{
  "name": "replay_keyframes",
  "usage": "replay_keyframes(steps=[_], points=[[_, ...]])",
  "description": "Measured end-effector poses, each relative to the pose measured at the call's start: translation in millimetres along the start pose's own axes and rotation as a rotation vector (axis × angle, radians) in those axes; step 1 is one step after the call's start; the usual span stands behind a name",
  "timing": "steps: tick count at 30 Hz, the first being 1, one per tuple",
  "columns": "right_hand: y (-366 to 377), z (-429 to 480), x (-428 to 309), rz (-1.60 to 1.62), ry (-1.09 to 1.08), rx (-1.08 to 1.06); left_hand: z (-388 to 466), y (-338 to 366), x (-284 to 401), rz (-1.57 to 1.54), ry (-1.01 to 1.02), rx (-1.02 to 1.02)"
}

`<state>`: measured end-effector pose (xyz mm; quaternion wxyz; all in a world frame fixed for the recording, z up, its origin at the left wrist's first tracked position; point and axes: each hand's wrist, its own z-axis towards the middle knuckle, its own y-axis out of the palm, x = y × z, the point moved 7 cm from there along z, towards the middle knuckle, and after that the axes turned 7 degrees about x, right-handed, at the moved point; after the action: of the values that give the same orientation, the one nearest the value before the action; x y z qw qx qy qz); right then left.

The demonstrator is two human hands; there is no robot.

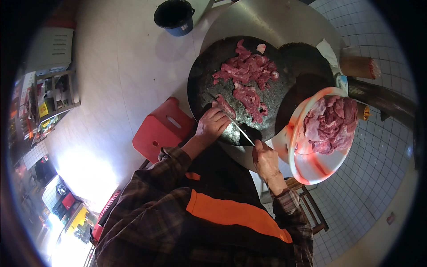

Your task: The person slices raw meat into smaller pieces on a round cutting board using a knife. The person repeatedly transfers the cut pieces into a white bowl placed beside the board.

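Note:
My right hand [265, 158] grips the handle of a knife, whose narrow blade [243, 131] slants up and left over the near part of a round dark chopping board [203, 85]. My left hand [211, 124] holds a strip of raw meat [226, 105] against the board, with its fingers close beside the blade. Just right of that strip lies a longer raw meat piece [248, 100]. A heap of sliced raw meat [250, 68] covers the board's far part, with a small pale lump [261, 48] behind it. The knife's tip is hard to make out.
To the right, a tilted white-and-orange basin [293, 168] holds a pile of raw meat [332, 125]. The board rests on a round metal table [230, 23]. A red plastic stool [150, 133] stands at left, a dark bucket [181, 30] beyond. A thick dark pipe [380, 95] is at far right.

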<state>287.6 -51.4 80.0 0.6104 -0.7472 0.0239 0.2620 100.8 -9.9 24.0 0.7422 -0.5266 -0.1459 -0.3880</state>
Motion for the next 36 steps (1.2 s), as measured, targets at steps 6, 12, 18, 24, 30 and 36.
replay_keyframes(steps=[6, 12, 18, 24, 30, 36], points=[[12, 6, 3, -0.013, -0.009, -0.070, -1, 2, -4, -0.018, -0.012, 0.003], [26, 15, 0, -0.108, -0.016, -0.135, -6, 7, -14, -0.084, -0.081, -0.072], [36, 40, -12, -0.078, 0.008, -0.149, -10, 11, -19, -0.110, -0.068, -0.060], [50, 91, -37, 0.019, -0.035, -0.021, -10, 14, -22, -0.110, -0.074, -0.084], [46, 76, -29, 0.017, 0.053, -0.019, -5, 6, -15, -0.118, -0.059, -0.029], [16, -11, 14, 0.040, 0.195, -0.123, -3, 3, -11, -0.140, -0.072, 0.021]])
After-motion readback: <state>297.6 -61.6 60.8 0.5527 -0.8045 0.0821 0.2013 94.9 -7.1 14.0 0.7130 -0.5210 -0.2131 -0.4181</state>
